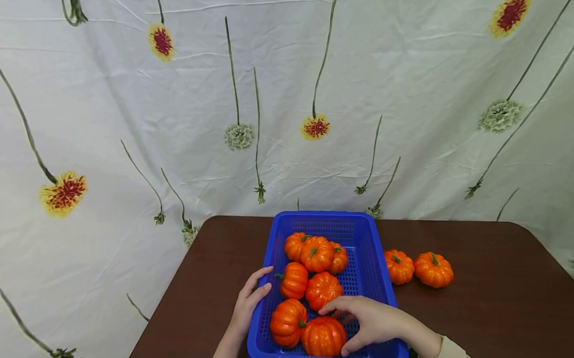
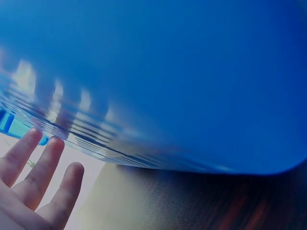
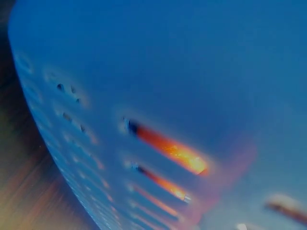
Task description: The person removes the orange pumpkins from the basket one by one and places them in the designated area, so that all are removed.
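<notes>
A blue plastic basket holds several small orange pumpkins, glossy with green stems. My right hand reaches in over its front right corner. The fingers and thumb curve round the front pumpkin, which lies tipped with its stem to the left. Another pumpkin touches it on the left, and one more sits just behind. My left hand is at the basket's left rim, fingers extended; in the left wrist view its fingers lie beside the slotted outer wall. The right wrist view shows only basket wall, with orange through its slots.
Two more pumpkins, one nearer and one farther right, sit on the dark brown table beside the basket. At the basket's far end several pumpkins cluster together. Behind the table hangs a white flowered cloth.
</notes>
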A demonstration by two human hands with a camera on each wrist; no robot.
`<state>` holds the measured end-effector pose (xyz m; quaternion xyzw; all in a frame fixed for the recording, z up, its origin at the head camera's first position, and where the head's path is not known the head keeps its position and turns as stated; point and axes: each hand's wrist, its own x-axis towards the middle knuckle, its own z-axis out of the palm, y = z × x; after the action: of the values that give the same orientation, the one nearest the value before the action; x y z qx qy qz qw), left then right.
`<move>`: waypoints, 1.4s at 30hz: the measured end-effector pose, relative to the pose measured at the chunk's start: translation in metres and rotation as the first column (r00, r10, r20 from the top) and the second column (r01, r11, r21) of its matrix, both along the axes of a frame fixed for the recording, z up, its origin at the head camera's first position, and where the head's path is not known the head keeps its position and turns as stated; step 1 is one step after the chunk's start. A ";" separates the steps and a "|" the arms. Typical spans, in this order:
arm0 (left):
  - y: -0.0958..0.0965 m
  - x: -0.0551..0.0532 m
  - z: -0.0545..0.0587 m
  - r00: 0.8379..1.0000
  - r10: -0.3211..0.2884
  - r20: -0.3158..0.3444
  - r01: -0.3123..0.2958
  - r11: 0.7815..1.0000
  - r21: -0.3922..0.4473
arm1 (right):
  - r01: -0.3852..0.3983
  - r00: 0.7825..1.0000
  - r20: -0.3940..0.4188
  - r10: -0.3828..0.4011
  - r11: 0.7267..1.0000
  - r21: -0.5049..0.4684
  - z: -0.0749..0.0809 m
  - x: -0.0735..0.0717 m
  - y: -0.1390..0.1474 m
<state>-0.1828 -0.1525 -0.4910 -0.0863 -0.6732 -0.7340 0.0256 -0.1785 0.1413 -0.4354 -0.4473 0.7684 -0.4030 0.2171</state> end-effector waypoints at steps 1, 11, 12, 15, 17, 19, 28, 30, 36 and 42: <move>0.000 0.000 0.000 1.000 0.000 0.002 0.000 1.000 0.000 | 0.005 1.000 0.006 -0.005 1.000 0.002 0.000 0.000 0.000; -0.001 0.000 0.000 1.000 -0.017 0.011 0.017 1.000 0.011 | 0.078 0.994 -0.076 -0.074 0.996 0.047 0.001 0.001 0.002; -0.001 0.000 0.000 1.000 -0.017 0.010 0.017 1.000 0.011 | 0.079 0.993 -0.088 -0.075 0.996 0.044 0.001 0.002 0.002; 0.000 0.000 0.000 1.000 -0.014 0.010 0.014 1.000 0.011 | 0.080 0.989 -0.125 -0.075 0.996 0.030 0.001 0.002 0.002; 0.000 0.000 0.000 1.000 -0.012 0.010 0.012 1.000 0.011 | 0.084 0.985 -0.152 -0.079 0.996 0.029 0.001 0.002 0.002; 0.000 0.001 0.001 1.000 -0.013 0.012 0.013 1.000 0.012 | 0.087 0.979 -0.188 -0.080 0.996 0.031 0.001 0.002 0.002; 0.000 0.001 0.001 1.000 -0.012 0.019 0.012 1.000 0.011 | 0.052 0.968 -0.247 -0.050 0.999 0.001 -0.001 0.002 0.002; 0.000 0.001 0.001 1.000 -0.013 0.020 0.013 1.000 0.014 | 0.050 0.967 -0.249 -0.049 0.999 -0.005 -0.002 0.002 0.002; 0.000 0.002 0.001 1.000 -0.014 0.020 0.013 1.000 0.021 | 0.047 0.972 -0.227 -0.054 0.998 -0.039 -0.002 0.002 0.001; 0.000 0.002 0.001 0.999 -0.028 0.020 0.028 0.999 0.019 | 0.053 0.964 -0.257 -0.073 0.995 -0.081 -0.002 0.003 0.001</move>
<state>-0.1810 -0.1530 -0.4898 -0.0880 -0.6654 -0.7412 0.0093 -0.1755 0.1427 -0.4370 -0.4794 0.7886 -0.3756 0.0849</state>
